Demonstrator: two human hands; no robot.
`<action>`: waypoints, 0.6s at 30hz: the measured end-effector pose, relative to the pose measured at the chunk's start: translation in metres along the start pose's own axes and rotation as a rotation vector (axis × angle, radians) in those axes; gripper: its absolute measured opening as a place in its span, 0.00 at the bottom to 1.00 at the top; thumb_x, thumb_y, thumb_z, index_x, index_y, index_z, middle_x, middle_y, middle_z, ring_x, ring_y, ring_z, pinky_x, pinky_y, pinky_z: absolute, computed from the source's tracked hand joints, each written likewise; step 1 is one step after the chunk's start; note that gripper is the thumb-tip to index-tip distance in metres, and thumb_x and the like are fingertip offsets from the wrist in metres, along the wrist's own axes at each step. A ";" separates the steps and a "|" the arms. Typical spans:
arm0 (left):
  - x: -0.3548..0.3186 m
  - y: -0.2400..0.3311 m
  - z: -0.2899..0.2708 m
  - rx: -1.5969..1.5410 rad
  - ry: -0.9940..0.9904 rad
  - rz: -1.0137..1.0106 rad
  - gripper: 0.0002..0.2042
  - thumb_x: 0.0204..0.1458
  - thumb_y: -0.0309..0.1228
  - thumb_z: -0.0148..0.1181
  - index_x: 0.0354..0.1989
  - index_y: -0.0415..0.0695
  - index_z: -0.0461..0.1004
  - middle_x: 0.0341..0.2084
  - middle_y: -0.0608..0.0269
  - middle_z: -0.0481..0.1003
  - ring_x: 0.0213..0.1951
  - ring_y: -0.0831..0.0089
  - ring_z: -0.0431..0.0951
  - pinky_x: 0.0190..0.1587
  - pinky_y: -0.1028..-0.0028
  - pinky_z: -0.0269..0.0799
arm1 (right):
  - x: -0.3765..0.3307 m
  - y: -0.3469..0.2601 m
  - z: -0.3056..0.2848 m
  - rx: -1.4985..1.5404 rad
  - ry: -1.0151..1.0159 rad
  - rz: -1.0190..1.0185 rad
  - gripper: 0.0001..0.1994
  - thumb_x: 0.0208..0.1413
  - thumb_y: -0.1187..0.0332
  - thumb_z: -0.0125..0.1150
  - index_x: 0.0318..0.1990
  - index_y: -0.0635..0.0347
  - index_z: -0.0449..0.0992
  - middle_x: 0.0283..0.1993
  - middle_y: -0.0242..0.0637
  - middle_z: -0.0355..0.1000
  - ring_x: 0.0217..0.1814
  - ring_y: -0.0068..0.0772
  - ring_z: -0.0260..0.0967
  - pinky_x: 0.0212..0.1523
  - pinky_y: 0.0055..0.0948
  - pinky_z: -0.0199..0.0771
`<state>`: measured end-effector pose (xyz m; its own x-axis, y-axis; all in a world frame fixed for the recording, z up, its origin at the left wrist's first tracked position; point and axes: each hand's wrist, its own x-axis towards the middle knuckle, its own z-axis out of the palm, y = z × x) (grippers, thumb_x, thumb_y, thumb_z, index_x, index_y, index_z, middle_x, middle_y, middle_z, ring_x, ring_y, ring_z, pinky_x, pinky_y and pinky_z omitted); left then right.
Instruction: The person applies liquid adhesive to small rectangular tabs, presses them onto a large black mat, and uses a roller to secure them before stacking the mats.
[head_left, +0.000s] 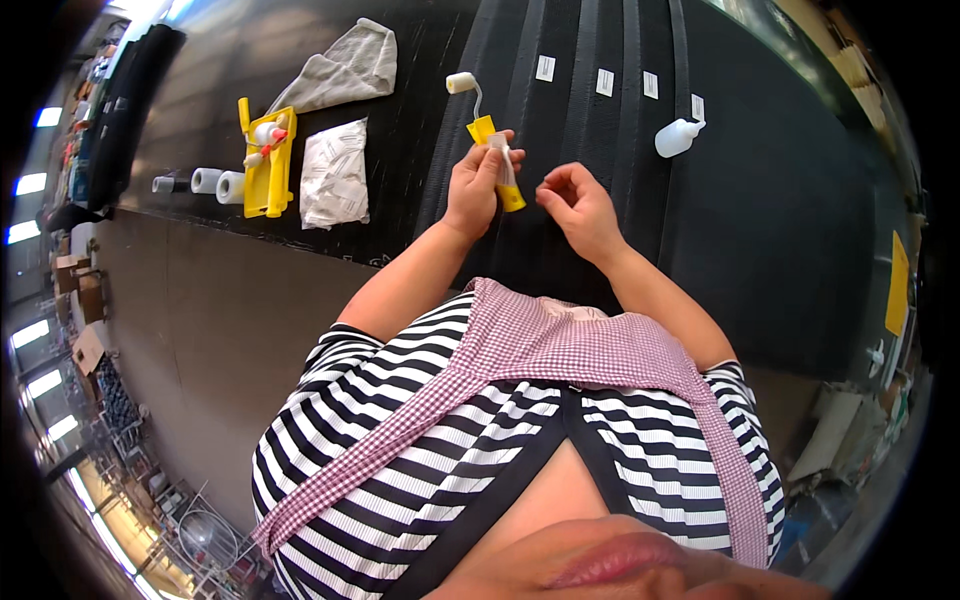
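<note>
Apparently readying the roller, gripped in the left hand, with the right hand half-curled nearby, contents unclear, probably needing a steady hold next

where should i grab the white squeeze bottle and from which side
Likely by the broad, rounded body of the squeeze bottle, with the nearer right hand coming from the near left side. Its narrow neck points to the far right, so that approach should clear it. Whether the bottle stands or lies is unclear.
</note>
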<state>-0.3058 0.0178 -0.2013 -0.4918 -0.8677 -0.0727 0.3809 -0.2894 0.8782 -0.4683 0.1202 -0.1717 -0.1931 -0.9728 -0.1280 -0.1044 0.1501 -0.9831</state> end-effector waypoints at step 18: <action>-0.009 0.026 -0.045 0.629 -0.539 0.062 0.10 0.63 0.24 0.49 0.42 0.33 0.76 0.67 0.47 0.64 0.63 0.59 0.71 0.60 0.68 0.69 | 0.034 -0.011 0.037 -0.579 0.525 -0.165 0.27 0.53 0.68 0.60 0.63 0.50 0.73 0.46 0.47 0.75 0.46 0.51 0.75 0.49 0.40 0.76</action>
<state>-0.2562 0.0002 -0.1987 -0.8531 -0.5155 0.0803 -0.0107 0.1712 0.9852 -0.4375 0.0789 -0.1702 -0.5504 -0.8017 0.2329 -0.6336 0.2195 -0.7419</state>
